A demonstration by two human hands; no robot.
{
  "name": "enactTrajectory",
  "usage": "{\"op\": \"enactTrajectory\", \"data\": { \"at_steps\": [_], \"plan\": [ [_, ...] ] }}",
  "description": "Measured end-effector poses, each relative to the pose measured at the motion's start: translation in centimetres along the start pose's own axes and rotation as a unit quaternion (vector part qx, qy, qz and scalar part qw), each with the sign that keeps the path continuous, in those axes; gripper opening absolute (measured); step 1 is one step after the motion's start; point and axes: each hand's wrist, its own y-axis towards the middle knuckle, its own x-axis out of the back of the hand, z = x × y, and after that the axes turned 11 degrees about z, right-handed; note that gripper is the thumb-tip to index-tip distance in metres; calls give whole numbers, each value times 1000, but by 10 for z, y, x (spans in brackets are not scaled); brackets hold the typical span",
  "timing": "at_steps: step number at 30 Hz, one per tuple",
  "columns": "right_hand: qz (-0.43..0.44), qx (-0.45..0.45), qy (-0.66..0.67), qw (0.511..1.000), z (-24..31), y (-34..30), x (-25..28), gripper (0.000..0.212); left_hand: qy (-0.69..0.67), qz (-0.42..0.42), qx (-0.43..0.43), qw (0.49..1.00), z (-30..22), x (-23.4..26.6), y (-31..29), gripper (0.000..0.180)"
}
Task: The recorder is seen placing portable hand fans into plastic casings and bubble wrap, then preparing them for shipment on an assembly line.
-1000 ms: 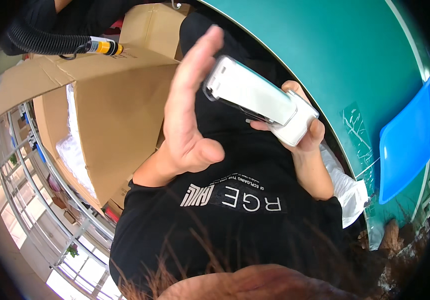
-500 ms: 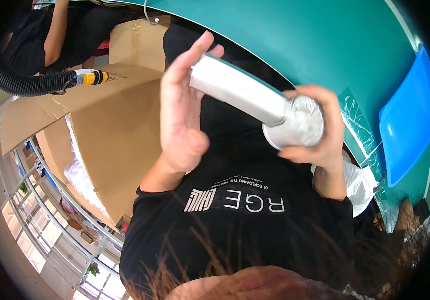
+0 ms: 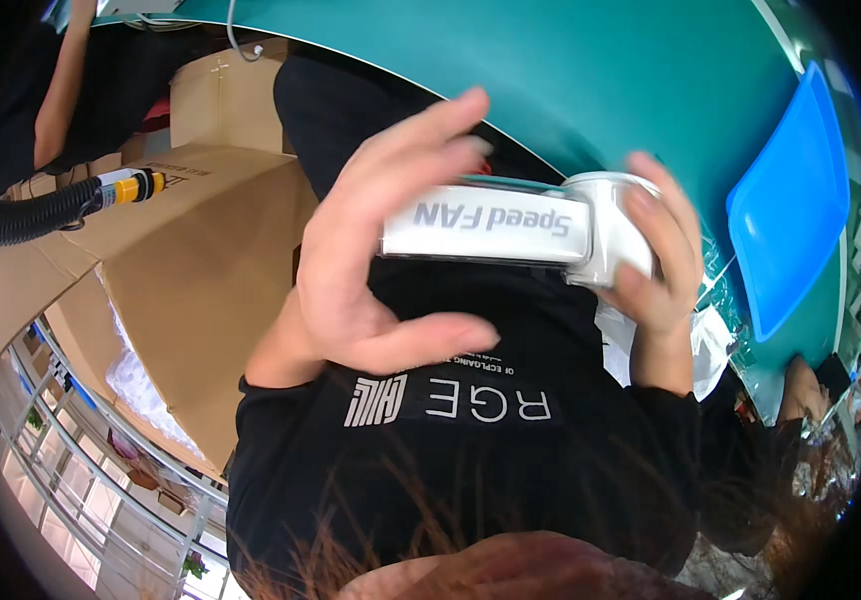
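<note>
A white package wrapped in clear film (image 3: 491, 228) is held up in front of my chest. It has a long flat box part with grey print, joined at its right end to a short white cylinder. My right hand (image 3: 666, 245) grips the cylinder, fingers over its far side and thumb beneath. Around the free left end of the box, my left hand (image 3: 351, 240) is spread, its thumb and fingers apart and slightly blurred. Whether the left palm touches the box end I cannot tell.
On the green table (image 3: 571, 80) at the right lies a blue tray (image 3: 796, 215). A big open cardboard box (image 3: 201, 290) stands at the left, with a black ribbed hose (image 3: 41, 218) over it. Another person's arm (image 3: 59, 100) shows at the far left.
The package has swung from a slant to nearly level and turned, bringing its printed side into view. My left hand has come away from its grip-like pose with fingers curving over the box end.
</note>
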Motion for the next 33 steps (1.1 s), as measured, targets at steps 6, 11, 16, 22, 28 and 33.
{"op": "enactTrajectory", "data": {
  "at_steps": [6,11,16,22,28,33],
  "plan": [
    [69,-129,224,964,9,-33,-3,82,4,175,185,967,-4,-5,10,47],
    [90,-159,245,952,8,-47,-2,97,-39,139,223,964,1,-20,13,37],
    [10,-231,341,911,18,-47,-2,92,-44,97,197,975,1,-32,18,32],
    [98,-179,225,953,8,-16,26,87,-84,192,251,945,2,-5,31,37],
    [148,-176,227,946,9,2,25,85,30,261,168,950,-3,-4,34,43],
    [146,-193,263,934,8,0,16,74,42,288,171,941,3,-4,28,41]
  ]
}}
